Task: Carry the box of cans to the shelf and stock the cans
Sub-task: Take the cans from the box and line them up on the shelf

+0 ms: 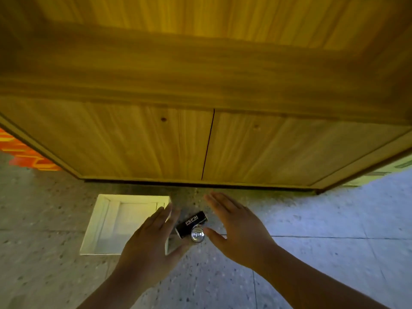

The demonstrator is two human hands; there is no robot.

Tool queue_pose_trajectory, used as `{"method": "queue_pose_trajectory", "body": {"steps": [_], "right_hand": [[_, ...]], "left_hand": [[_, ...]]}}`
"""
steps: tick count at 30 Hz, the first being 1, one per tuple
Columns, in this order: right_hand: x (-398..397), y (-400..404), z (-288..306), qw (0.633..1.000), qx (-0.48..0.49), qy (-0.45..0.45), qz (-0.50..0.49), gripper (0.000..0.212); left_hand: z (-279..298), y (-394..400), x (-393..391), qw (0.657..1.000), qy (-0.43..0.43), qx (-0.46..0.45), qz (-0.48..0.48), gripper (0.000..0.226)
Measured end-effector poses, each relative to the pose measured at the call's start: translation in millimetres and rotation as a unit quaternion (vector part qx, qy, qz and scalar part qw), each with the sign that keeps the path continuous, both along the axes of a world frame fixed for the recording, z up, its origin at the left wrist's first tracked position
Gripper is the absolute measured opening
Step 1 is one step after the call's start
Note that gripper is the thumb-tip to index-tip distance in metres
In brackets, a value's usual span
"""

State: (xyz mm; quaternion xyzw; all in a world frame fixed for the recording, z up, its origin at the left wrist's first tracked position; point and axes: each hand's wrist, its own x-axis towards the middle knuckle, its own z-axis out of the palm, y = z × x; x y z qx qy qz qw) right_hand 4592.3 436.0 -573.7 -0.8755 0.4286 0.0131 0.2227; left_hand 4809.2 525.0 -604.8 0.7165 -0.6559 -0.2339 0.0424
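— Head view: where is the can?

— A black can [192,224] lies on its side on the speckled floor [55,275], silver end toward the camera, just beside the right edge of the white box [102,221] (open, nothing seen inside).

— And the hands?

— The left hand [148,241] and right hand [239,230] flank it, both spread flat, holding nothing. The wooden cabinet [200,141] stands behind.
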Motion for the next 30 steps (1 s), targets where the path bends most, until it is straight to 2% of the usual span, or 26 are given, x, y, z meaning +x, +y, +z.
{"method": "queue_pose_trajectory", "body": {"steps": [6, 12, 18, 24, 30], "right_hand": [[-15, -14, -153, 1.0, -0.008, -0.015, 0.026, 0.08], [-24, -34, -244, 0.997, -0.006, -0.063, 0.032, 0.084], [-30, -26, -260, 0.998, 0.009, -0.066, 0.022, 0.087], [-26, -23, -272, 0.997, 0.03, -0.074, 0.003, 0.09], [-20, -15, -304, 0.996, 0.054, -0.067, 0.022, 0.1]], "left_hand": [[-150, -15, 12, 0.999, -0.042, 0.004, -0.034, 0.106], [-241, -45, 11, 0.995, -0.063, 0.005, -0.074, 0.103], [-263, -66, 6, 0.989, -0.069, -0.014, -0.128, 0.109], [-270, -75, 0, 0.988, -0.032, -0.015, -0.147, 0.114], [-283, -72, 13, 0.987, -0.044, -0.013, -0.156, 0.118]]}}
